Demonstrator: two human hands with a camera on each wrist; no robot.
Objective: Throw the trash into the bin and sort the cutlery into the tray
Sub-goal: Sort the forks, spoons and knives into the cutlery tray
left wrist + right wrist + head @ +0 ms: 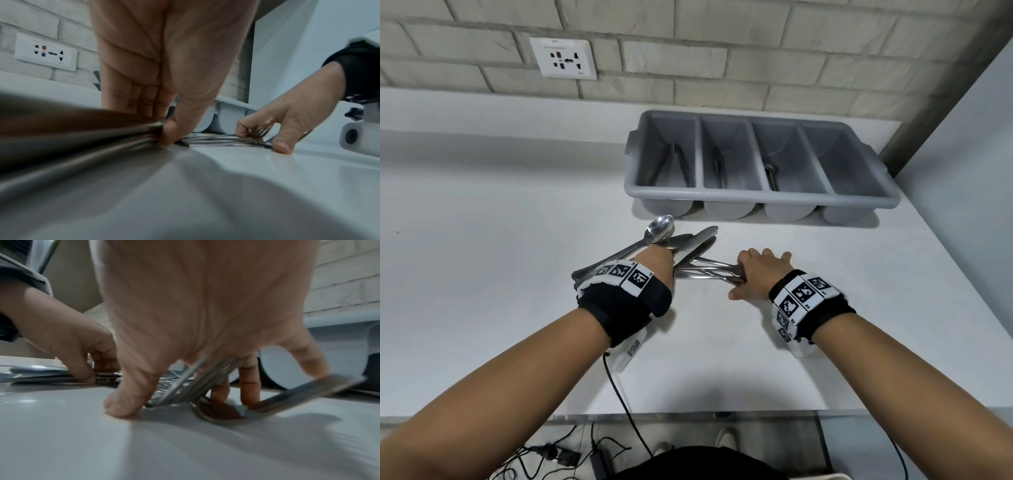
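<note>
On the white table, my left hand (664, 260) grips a bundle of spoons (661, 229) and knives (702, 236); their handles stick out to the lower left. In the left wrist view the thumb (168, 134) clamps those handles (82, 138). My right hand (746, 274) curls over several forks (709, 270) lying crosswise, with its thumb tip on the table. The right wrist view shows fork tines (197, 378) raised under the palm and one flat handle (308, 391) to the right. The grey four-compartment tray (756, 200) stands just behind both hands, with cutlery in its three left compartments.
A brick wall with a socket (563, 58) runs behind the table. A white side panel (962, 137) closes off the right. The table's front edge (688, 413) is near my body, with cables on the floor below. No bin shows.
</note>
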